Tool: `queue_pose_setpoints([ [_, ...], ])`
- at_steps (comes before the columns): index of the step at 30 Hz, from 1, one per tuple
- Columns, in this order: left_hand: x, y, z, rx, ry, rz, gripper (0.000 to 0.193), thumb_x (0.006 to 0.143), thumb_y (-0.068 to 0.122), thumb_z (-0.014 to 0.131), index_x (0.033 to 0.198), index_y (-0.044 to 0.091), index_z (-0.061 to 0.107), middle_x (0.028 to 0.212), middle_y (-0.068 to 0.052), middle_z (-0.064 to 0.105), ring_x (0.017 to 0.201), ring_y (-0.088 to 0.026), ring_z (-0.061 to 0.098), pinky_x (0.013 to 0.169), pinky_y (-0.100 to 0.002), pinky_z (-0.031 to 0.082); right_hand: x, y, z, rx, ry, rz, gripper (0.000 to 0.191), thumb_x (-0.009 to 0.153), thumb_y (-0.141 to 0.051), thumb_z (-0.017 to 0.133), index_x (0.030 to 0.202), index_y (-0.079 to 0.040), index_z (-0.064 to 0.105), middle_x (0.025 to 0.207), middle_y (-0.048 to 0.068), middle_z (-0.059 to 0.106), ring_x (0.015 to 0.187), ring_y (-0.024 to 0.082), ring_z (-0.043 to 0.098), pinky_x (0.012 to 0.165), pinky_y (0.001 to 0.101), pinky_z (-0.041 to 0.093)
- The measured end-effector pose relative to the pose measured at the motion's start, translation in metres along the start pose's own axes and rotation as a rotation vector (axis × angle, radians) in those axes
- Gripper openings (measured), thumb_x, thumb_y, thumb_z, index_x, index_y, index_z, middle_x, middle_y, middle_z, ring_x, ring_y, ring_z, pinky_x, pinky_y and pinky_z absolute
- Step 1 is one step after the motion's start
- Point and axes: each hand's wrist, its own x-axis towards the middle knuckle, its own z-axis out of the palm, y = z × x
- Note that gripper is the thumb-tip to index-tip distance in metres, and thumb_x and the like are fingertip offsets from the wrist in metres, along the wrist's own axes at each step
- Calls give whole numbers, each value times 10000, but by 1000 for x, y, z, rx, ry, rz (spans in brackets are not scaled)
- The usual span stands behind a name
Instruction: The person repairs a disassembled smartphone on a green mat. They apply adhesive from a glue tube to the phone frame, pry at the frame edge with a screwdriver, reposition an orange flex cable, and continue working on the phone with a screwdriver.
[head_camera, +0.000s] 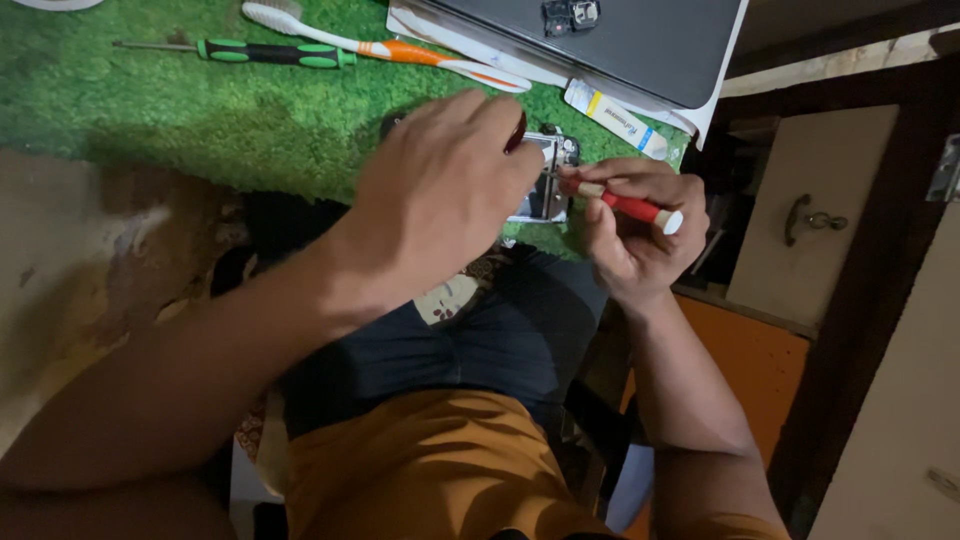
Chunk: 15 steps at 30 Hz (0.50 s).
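Observation:
My left hand (445, 190) lies palm down over an opened phone (548, 190) on the green turf mat (200, 110), covering most of it and holding it in place. My right hand (635, 230) grips a small red-handled screwdriver (630, 206) with a white cap, its tip pointing left into the phone's exposed inside. Only the phone's right part, with metal parts and a camera module, shows between the hands.
A green-and-black screwdriver (262, 52) and an orange-white toothbrush (390, 48) lie at the back of the mat. A grey laptop (610, 40) and a small white tube (615, 118) sit behind the phone. A wooden cabinet with a drawer handle (810, 215) stands at right.

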Motion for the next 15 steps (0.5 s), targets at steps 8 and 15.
queue_pose_setpoints([
  [8,-1,2,3,62,-140,-24,171,935,119,613,920,-18,715,1053,-158,652,960,-269,644,842,-438,559,2,2,2,-22,-10,-8,234,1063,11,639,1156,12,425,1144,225,628,1011,272,715,945,420,652],
  [15,-3,7,4,-312,-158,-378,251,983,112,615,1075,-116,663,985,-184,654,901,-288,646,824,-431,553,2,4,9,16,20,-48,226,1072,23,626,1178,14,426,1176,227,605,1053,280,702,993,459,653],
])
